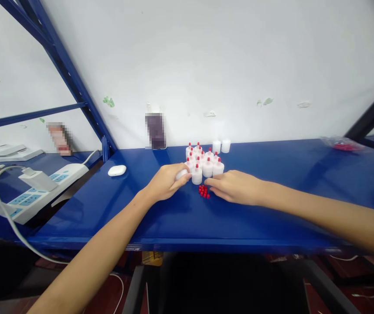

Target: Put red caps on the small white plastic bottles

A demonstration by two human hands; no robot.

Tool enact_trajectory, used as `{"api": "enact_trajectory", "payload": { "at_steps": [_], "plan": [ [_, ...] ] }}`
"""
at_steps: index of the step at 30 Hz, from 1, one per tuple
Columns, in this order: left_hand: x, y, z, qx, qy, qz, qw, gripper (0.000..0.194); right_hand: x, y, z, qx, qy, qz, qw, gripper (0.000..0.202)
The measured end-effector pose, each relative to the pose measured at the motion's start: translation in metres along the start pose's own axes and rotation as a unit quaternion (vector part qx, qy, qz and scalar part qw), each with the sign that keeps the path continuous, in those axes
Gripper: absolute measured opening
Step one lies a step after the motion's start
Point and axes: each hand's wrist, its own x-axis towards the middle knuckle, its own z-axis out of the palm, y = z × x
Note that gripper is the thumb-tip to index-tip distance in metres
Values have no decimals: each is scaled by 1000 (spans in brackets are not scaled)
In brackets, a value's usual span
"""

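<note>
My left hand [169, 181] is wrapped round a white bottle [181, 174], which lies tilted in its fingers at the left of a cluster. Several white bottles with red caps [208, 167] stand upright close together on the blue table [255, 222]. My right hand [231, 186] is just right of a small pile of red caps [203, 191], its thumb and forefinger near the pile's upper edge. Its fingers are bent; whether a cap is between the fingertips is too small to tell.
Two white bottles without red caps [221, 146] stand near the wall. A phone [156, 131] leans on the wall. A white case [117, 170] lies at the left, a clear bag with red pieces [343, 146] at the far right. Power strips [32, 198] are beyond the left edge.
</note>
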Motion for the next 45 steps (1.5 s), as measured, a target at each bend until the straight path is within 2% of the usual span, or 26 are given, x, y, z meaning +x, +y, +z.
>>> {"api": "enact_trajectory", "payload": {
  "at_steps": [4, 8, 14, 18, 20, 25, 28, 31, 34, 37, 41, 45],
  "plan": [
    [0, 12, 6, -12, -42, 22, 999, 35, 2, -1, 5, -12, 14, -12, 1000, 22],
    [3, 21, 14, -64, -38, 47, 996, 34, -2, 0, 4, 21, 1, 7, 1000, 19],
    [4, 18, 13, -57, -46, 33, 997, 33, -12, 11, 0, 132, -36, 60, 989, 14],
    [3, 18, 9, -39, -47, 23, 998, 32, -13, 12, -4, 148, -50, 58, 986, 20],
    [3, 18, 9, -32, -50, 19, 998, 31, -12, 9, -5, 159, -9, 52, 986, 22],
    [2, 17, 8, -32, -43, 16, 998, 32, -10, -3, -6, 194, 181, 44, 963, 18],
    [1, 19, 7, -37, -35, 28, 998, 32, -9, -7, -7, 148, 231, 13, 961, 21],
    [-1, 22, 7, -37, -33, 42, 998, 32, -7, -8, -6, 63, 244, -21, 968, 26],
    [-2, 25, 7, -32, -25, 46, 998, 34, -3, -7, -6, 0, 227, -32, 973, 31],
    [0, 27, 6, -25, 15, 53, 998, 37, 3, -6, -5, -22, 218, -33, 975, 30],
    [3, 28, 3, 18, 95, 64, 993, 42, 11, -7, -9, 50, 242, -11, 969, 27],
    [5, 25, 2, 114, 103, 117, 981, 43, 17, -10, -12, 165, 219, 5, 962, 24]
  ]
}}
